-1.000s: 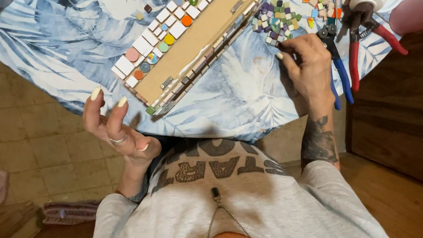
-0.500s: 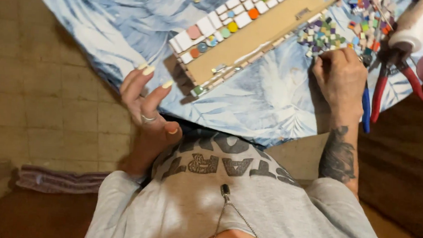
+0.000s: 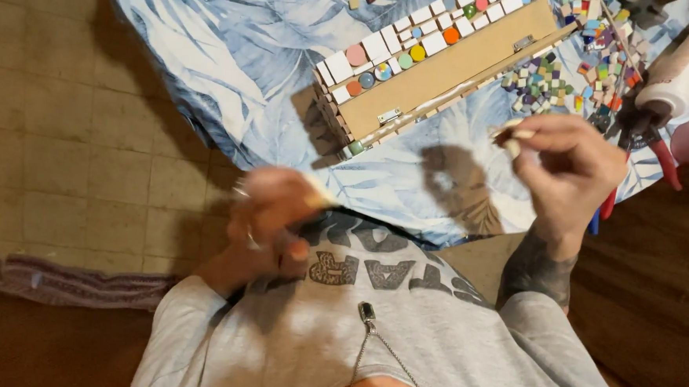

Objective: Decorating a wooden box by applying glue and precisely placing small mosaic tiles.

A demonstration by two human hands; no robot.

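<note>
Head view: one right hand pinches one pale tile.

Right hand raised, palm side toward the body, wrist bent, fingers curled in. Thumb and forefinger tips pinched together at the upper left of the hand; whatever sits between them is too small to make out. Tattooed right forearm runs down to a grey sleeve. Left hand motion-blurred, held close to the chest, fingers loosely curled; ring on one finger. Whether it grips anything is unclear.
</note>
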